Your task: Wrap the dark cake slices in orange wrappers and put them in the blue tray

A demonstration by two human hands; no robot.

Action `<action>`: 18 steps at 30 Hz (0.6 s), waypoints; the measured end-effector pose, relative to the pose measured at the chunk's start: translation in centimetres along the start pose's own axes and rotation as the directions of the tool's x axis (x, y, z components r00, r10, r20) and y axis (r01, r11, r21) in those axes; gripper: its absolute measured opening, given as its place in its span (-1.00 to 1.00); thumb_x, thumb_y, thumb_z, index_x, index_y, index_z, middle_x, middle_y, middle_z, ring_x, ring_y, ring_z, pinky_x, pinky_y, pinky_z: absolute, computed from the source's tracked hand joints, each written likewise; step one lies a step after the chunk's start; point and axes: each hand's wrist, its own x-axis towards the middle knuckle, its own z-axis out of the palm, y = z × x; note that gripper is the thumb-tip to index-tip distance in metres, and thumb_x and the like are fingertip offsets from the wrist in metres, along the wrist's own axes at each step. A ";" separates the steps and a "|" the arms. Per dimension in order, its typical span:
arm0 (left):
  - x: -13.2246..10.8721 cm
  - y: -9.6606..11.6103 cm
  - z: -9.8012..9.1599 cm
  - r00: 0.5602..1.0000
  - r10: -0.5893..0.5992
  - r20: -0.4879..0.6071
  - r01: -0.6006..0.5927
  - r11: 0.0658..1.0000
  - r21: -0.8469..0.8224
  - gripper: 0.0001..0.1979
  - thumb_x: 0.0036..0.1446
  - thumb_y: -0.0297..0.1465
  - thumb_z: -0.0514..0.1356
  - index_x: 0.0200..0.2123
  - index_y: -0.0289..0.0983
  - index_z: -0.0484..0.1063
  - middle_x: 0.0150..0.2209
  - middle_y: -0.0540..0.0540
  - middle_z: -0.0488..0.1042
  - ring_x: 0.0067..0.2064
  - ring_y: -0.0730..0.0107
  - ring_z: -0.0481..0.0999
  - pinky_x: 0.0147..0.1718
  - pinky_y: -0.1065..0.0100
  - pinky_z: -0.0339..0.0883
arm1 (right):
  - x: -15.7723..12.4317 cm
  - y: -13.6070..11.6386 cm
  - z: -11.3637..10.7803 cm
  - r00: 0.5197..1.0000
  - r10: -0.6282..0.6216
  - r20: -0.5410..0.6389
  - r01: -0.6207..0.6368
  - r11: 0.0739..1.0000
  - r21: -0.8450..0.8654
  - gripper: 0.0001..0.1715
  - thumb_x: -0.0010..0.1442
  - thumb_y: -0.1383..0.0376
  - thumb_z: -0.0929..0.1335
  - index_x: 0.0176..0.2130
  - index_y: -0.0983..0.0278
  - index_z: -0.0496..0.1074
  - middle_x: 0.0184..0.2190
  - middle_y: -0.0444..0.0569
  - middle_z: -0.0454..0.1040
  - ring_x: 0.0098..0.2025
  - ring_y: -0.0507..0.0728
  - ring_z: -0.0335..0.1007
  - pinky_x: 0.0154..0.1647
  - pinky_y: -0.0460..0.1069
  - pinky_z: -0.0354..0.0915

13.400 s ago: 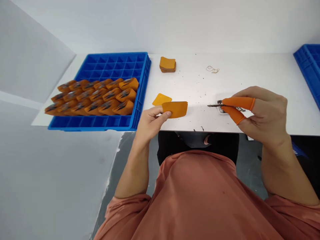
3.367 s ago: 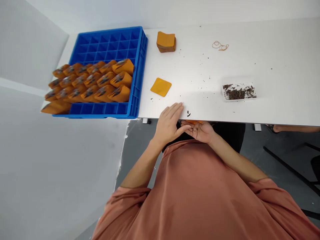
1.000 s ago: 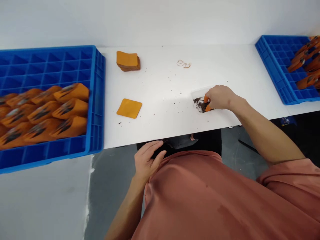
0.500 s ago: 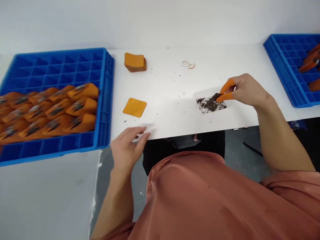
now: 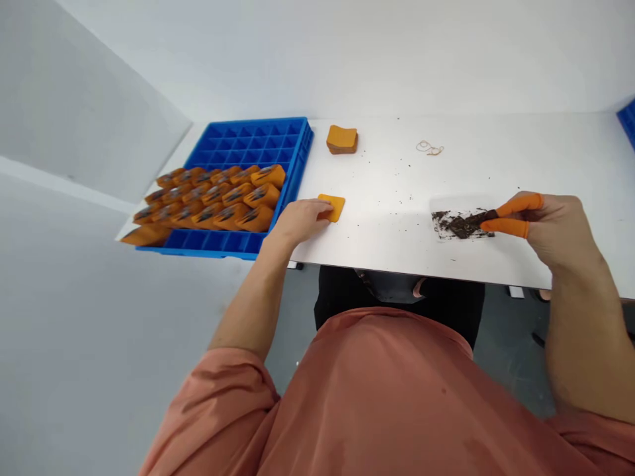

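My left hand point(image 5: 301, 218) rests on the white table point(image 5: 397, 251), its fingers over the near part of a flat orange envelope point(image 5: 333, 203). My right hand point(image 5: 546, 221), with orange finger cots on thumb and forefinger, pinches a thin dark flake point(image 5: 471, 222) just above a small clear tray of dark flakes point(image 5: 449, 221). A stack of orange envelopes point(image 5: 342, 139) lies farther back on the table.
A blue gridded crate point(image 5: 238, 142) at the left holds several filled orange envelopes point(image 5: 218, 201). Rubber bands point(image 5: 429, 148) lie at the back. Dark crumbs dot the tabletop. A corner of another blue crate point(image 5: 628, 118) shows at the far right.
My left hand has risen from below the table edge onto the single orange envelope. My right hand has lifted a dark flake out of the small tray.
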 end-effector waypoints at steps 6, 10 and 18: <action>1.1 -0.4 0.1 0.993 0.102 -0.060 -0.104 0.994 -0.037 -0.72 0.28 -0.26 0.29 -0.02 -0.10 0.74 0.20 -0.12 0.70 0.16 -0.01 0.67 0.14 0.11 0.48 | -0.3 0.2 1.1 0.999 -0.018 0.033 0.017 0.998 0.056 -0.72 -0.27 0.27 0.69 -0.49 0.10 0.66 -0.43 -0.07 0.59 -0.32 0.20 0.48 -0.26 0.17 0.47; 1.0 0.5 0.0 0.990 0.112 -0.087 -0.111 0.994 0.016 -0.65 0.44 -0.29 0.09 -0.06 -0.15 0.72 0.05 -0.18 0.74 0.00 0.09 0.68 0.04 0.16 0.46 | -0.4 0.3 1.8 0.997 -0.011 0.071 0.005 0.996 0.087 -0.72 -0.25 0.30 0.69 -0.47 0.09 0.66 -0.42 -0.09 0.57 -0.31 0.20 0.51 -0.23 0.17 0.52; 0.7 1.1 0.6 0.948 -0.088 -0.307 0.044 0.988 -0.148 -0.77 0.33 -0.37 0.22 -0.33 -0.22 0.68 -0.19 -0.20 0.69 -0.16 0.14 0.61 -0.12 0.19 0.41 | -0.1 0.0 3.3 0.998 -0.003 0.058 -0.011 0.973 0.231 -0.68 -0.30 0.35 0.69 -0.47 0.12 0.65 -0.45 -0.12 0.49 -0.36 0.16 0.42 -0.30 0.17 0.47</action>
